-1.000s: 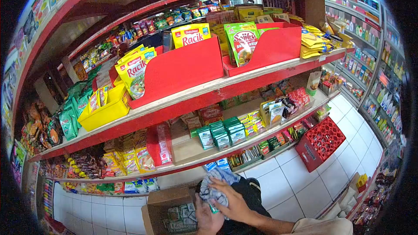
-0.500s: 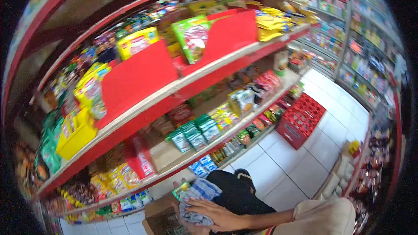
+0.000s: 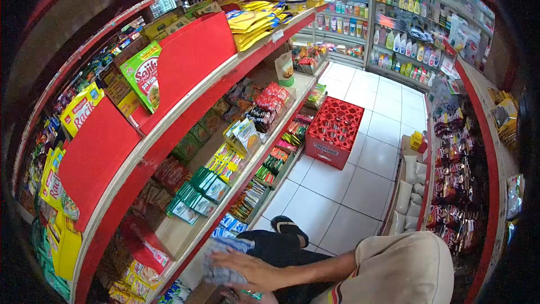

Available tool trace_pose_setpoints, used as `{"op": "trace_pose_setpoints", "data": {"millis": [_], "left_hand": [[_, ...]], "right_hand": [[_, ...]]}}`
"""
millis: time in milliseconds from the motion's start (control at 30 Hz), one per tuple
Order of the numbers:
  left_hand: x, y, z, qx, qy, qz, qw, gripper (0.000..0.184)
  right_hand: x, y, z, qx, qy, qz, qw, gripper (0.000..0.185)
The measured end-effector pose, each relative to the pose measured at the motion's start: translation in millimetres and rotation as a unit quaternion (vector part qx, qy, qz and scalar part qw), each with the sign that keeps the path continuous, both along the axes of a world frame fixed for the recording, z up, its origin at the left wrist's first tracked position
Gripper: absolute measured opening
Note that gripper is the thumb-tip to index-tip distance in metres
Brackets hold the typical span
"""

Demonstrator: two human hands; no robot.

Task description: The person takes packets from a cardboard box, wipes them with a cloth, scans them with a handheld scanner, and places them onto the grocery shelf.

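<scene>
At the bottom centre my right hand (image 3: 247,270) presses on a crumpled grey-blue cloth (image 3: 216,256), its fingers spread over it. Below it, only a small part of my left hand (image 3: 239,296) shows at the frame's lower edge, its fingers mostly hidden. A small green-and-white packet (image 3: 252,294) peeks out beside that hand. Just left of the hands is part of a cardboard box (image 3: 203,291). Green-and-white sachets (image 3: 197,197) stand on the lower shelf above the cloth.
A red crate (image 3: 336,135) sits on the white tiled floor (image 3: 323,197). Red-edged shelves (image 3: 169,129) with seasoning packets run along the left. More shelves (image 3: 489,152) stand at the right, with bottle-filled cabinets (image 3: 402,34) behind. My sandalled foot (image 3: 289,228) is near the lower shelf.
The view has swung right, so the shelves sit further left and more of the aisle shows. My hands and cloth have shifted left in view; my left hand and the box are now mostly out of frame.
</scene>
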State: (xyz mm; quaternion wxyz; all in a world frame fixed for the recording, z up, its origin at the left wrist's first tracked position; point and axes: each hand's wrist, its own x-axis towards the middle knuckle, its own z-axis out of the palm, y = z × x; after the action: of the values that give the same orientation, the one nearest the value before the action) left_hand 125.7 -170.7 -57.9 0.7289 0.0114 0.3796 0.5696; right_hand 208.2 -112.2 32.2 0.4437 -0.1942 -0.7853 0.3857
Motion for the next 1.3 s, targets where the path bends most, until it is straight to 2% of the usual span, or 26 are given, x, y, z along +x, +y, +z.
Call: {"op": "trace_pose_setpoints", "data": {"millis": [100,167,233,267,367,400,433,500,533,567,633,700,733,767,833,900,967,1033,1067,1100,1133,1167,1200,1233,1267,1300], "left_hand": [[-1.9,-4.4,9.3,-0.008,0.032,0.009,0.999,0.063],[-4.0,-6.7,15.9,-0.01,0.052,0.019,0.998,0.065],[-5.9,-11.8,23.3,-0.016,0.073,0.029,0.997,0.067],[-6.2,-16.0,27.4,-0.019,0.082,0.034,0.996,0.069],[-13.4,-28.0,41.1,-0.031,0.116,0.049,0.992,0.072],[-11.5,-39.3,67.1,-0.032,0.127,0.054,0.99,0.073],[-24.0,-29.4,49.8,-0.03,0.128,0.056,0.99,0.073],[-45.3,-26.5,50.2,0.009,0.08,0.072,0.994,0.07],[-55.3,-27.2,50.2,0.028,0.055,0.085,0.994,0.069],[-62.4,-27.5,49.2,0.049,0.029,0.098,0.994,0.068],[-77.6,-28.9,48.3,0.093,-0.02,0.124,0.988,0.066],[-88.6,-31.0,49.5,0.138,-0.068,0.146,0.977,0.063],[-91.7,-32.9,50.1,0.161,-0.092,0.157,0.97,0.062],[-93.8,-34.7,49.8,0.184,-0.117,0.167,0.962,0.062],[-99.4,-34.8,47.2,0.232,-0.162,0.184,0.941,0.06],[-101.7,-34.0,45.1,0.283,-0.206,0.201,0.915,0.059],[-100.7,-38.2,49.1,0.325,-0.247,0.209,0.888,0.058],[-93.5,-29.1,49.3,0.361,-0.222,0.189,0.886,0.061],[-90.2,-22.4,49.2,0.394,-0.193,0.166,0.883,0.066],[-89.1,-14.6,47.1,0.398,-0.194,0.171,0.88,0.066],[-88.1,-6.7,43.6,0.336,-0.154,0.205,0.906,0.057],[-85.4,0.3,41.7,0.27,-0.114,0.239,0.926,0.049],[-82.4,7.9,39.1,0.229,-0.105,0.271,0.929,0.049],[-80.0,17.1,33.7,0.237,-0.083,0.267,0.931,0.046],[-78.7,24.0,26.1,0.239,-0.062,0.271,0.93,0.045],[-78.1,31.7,22.2,0.207,-0.096,0.292,0.929,0.044]], "right_hand": [[5.6,-5.2,10.6,-0.014,-0.037,-0.001,0.999,0.064],[2.0,-22.8,-9.3,0.012,0.002,0.024,1.0,0.067],[0.9,-26.3,-21.3,0.006,-0.041,0.067,0.997,0.067],[8.8,-15.0,1.4,0.036,-0.021,0.046,0.998,0.065],[0.7,15.9,-3.3,0.032,-0.042,-0.017,0.998,0.063],[3.1,22.6,-1.2,-0.018,-0.036,-0.009,0.999,0.063],[5.5,28.0,0.4,-0.016,-0.035,-0.007,0.999,0.063],[11.5,35.2,0.9,-0.085,-0.008,-0.01,0.996,0.062],[15.2,36.4,-0.8,-0.059,-0.017,-0.053,0.997,0.061],[19.4,36.6,-1.8,-0.057,-0.019,-0.042,0.997,0.061],[28.2,36.7,-4.6,-0.117,-0.05,-0.078,0.989,0.063],[34.4,29.3,-39.2,-0.128,-0.094,-0.042,0.986,0.066],[41.6,23.2,-52.0,0.003,-0.235,0.024,0.972,0.066],[48.1,16.5,-65.2,0.135,-0.365,0.089,0.917,0.067],[54.0,6.3,-65.4,0.189,-0.351,0.1,0.912,0.068],[60.7,-4.6,-17.6,0.111,-0.35,0.082,0.927,0.067],[75.2,-11.1,-8.4,0.109,-0.304,0.095,0.942,0.069],[91.4,-15.4,3.6,-0.048,-0.39,0.318,0.863,0.058],[94.2,-23.7,12.7,-0.044,-0.393,0.321,0.86,0.058],[96.1,-34.8,22.5,0.008,-0.469,0.324,0.822,0.057],[97.6,-41.9,26.0,0.06,-0.541,0.324,0.774,0.057],[97.1,-46.7,17.9,0.062,-0.544,0.331,0.768,0.057],[95.2,-53.1,4.4,0.032,-0.53,0.31,0.788,0.057],[95.7,-56.1,-4.1,0.003,-0.518,0.296,0.802,0.057],[93.9,-53.3,-4.8,0.003,-0.527,0.321,0.787,0.057],[88.4,-48.8,-2.1,-0.053,-0.523,0.316,0.79,0.061]]}}
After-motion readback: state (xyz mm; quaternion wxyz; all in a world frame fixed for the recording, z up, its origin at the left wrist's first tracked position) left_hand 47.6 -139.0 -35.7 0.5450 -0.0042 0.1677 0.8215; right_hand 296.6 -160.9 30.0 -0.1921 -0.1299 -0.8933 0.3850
